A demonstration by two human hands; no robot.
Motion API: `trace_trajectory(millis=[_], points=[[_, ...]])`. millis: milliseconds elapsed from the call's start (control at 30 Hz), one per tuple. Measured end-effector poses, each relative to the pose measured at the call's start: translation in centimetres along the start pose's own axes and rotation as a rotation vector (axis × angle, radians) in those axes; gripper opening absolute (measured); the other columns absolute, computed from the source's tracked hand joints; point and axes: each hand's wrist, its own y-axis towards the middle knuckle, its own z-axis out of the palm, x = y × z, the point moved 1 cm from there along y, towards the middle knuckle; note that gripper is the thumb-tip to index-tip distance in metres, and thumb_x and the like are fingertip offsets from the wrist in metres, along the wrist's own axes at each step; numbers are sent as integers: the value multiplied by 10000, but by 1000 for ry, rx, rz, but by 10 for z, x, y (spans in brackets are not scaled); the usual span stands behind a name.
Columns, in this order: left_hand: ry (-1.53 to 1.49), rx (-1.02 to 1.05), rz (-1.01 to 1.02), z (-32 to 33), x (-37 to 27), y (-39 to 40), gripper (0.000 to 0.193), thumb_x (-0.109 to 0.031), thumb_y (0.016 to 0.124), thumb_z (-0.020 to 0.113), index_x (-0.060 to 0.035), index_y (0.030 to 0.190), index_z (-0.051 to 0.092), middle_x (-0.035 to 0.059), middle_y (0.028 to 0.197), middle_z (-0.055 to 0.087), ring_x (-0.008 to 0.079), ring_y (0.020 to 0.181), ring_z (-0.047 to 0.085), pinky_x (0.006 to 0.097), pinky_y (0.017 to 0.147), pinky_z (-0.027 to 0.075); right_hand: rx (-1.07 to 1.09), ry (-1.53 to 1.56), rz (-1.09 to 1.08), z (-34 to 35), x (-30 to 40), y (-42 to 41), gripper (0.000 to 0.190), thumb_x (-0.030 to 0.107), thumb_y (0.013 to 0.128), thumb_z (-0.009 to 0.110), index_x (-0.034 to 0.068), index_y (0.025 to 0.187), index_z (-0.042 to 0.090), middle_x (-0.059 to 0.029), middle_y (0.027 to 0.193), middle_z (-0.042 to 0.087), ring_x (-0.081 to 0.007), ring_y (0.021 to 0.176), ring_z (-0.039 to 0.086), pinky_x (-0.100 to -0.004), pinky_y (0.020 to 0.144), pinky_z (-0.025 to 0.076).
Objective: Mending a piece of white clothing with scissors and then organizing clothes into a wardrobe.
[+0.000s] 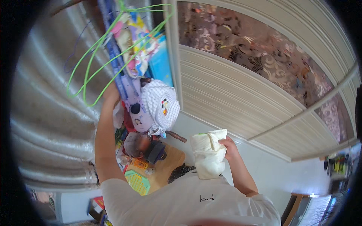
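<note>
My right hand (229,147) grips the upper right edge of a folded cream-white bundle (209,155), soft like cloth or a padded packet, in front of my shirt. My left arm stretches up and forward along the curtain. At its end, my left hand (112,94) reaches in beside a purple bag (138,114) with a blue patterned strap. Its fingers are hidden, so what they touch cannot be seen. Against the purple bag hangs a white checked fabric item (160,106) with a cartoon figure on it. Green wire hangers (97,63) dangle above my left hand.
A silvery curtain (56,99) covers the left. Ribbed wardrobe doors (226,82) with a patterned panel stand ahead and right. Below, a wooden tabletop (172,155) bears a grey cap (132,144), a dark cap-like item (155,152), and a green tray (138,181) with yellow pieces.
</note>
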Motion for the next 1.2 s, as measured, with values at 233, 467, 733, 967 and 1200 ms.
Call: trace_trajectory(millis=[233, 467, 733, 967, 1200], points=[[-394, 85, -19, 18, 11, 0, 317, -224, 796, 498, -35, 1042, 566, 158, 978, 598, 305, 898, 574, 363, 770, 428, -103, 59, -16, -17, -11, -12, 352, 13, 726, 499, -54, 1071, 478, -162, 998, 575, -246, 881, 589, -360, 776, 488], [-215, -365, 157, 37, 17, -26, 296, -229, 828, 467, -14, 1003, 571, 192, 1093, 537, 357, 983, 517, 405, 842, 399, -261, 141, -150, -49, -1, -69, 357, 13, 729, 494, -49, 1080, 471, -161, 997, 574, -251, 880, 590, -361, 776, 490], [-536, -679, -80, 44, -15, -159, 231, -144, 835, 499, 79, 858, 555, 184, 904, 574, 274, 830, 535, 381, 790, 418, -395, 228, -367, -144, 26, -172, 398, 19, 730, 488, -45, 1120, 444, -165, 1033, 560, -257, 901, 583, -368, 793, 483], [-1385, 1088, -242, 142, -340, -414, 195, -211, 860, 512, -30, 926, 537, 106, 931, 587, 202, 874, 576, 335, 700, 481, -531, 342, -553, -255, 53, -325, 387, -5, 747, 506, -18, 1131, 457, -121, 1066, 558, -241, 958, 564, -355, 838, 464], [-1591, 2164, -230, 127, -602, -622, 205, -245, 875, 488, -47, 849, 534, 113, 985, 566, 215, 937, 530, 372, 789, 438, -642, 430, -754, -338, 115, -453, 361, 16, 770, 523, -4, 1125, 458, -118, 1084, 547, -226, 972, 556, -359, 847, 457]])
